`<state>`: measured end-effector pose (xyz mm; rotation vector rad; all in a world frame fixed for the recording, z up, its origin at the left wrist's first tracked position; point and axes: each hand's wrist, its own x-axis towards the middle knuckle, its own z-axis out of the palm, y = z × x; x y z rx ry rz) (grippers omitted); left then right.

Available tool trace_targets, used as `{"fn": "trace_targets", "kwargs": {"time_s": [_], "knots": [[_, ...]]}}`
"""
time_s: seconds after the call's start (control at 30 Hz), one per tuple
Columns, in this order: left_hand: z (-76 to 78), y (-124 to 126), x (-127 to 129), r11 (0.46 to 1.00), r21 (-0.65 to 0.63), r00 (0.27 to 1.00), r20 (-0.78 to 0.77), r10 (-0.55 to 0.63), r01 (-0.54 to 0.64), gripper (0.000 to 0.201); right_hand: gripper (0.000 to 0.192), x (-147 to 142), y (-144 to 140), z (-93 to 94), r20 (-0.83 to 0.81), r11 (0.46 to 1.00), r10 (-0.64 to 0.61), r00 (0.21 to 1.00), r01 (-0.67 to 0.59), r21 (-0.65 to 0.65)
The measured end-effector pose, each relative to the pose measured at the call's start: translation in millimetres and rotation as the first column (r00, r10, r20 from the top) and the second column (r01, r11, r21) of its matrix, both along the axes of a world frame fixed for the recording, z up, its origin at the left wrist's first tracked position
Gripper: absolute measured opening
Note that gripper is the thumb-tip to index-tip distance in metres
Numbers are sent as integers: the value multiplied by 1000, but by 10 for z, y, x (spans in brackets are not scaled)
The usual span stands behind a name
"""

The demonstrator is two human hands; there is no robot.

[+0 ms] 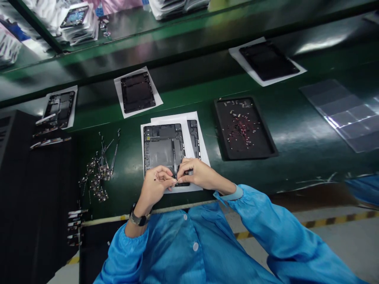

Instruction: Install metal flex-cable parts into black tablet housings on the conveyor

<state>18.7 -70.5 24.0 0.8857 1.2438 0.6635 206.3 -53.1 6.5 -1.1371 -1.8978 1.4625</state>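
A dark tablet frame (162, 148) lies on white paper (189, 122) on the green bench in front of me. Both hands meet at its near edge. My left hand (155, 185) pinches a small part at the frame's lower rim, fingers closed together. My right hand (199, 173) presses its fingertips on the same spot beside a thin flex strip (175, 165). A narrow black side piece (194, 136) rests on the paper to the right of the frame. What sits between my fingertips is too small to make out.
A black tray (244, 128) with small parts lies to the right. Loose flex cables (102, 167) are scattered to the left. More tablet frames on paper (137, 91) (268, 60) (59, 108) ride the belt behind. A clear plastic sheet (345, 112) lies far right.
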Motion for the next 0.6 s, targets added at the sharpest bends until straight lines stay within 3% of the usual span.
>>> {"fn": "trace_targets", "kwargs": {"time_s": [0.2, 0.33, 0.47, 0.6], "knots": [[-30, 3, -4, 1000, 21, 1000, -24, -5, 6, 26, 6, 35, 1, 26, 29, 999, 42, 999, -43, 16], [23, -62, -14, 987, 149, 980, -198, -28, 58, 15, 7, 181, 237, 266, 133, 988, 65, 989, -83, 133], [83, -120, -119, 912, 376, 883, -468, 32, 166, 14, 13, 78, 977, 595, 276, 952, -183, 944, 100, 290], [81, 118, -354, 826, 559, 785, -545, 295, 77, 19, 23, -438, 1915, 687, 465, 896, -443, 767, 397, 199]]}}
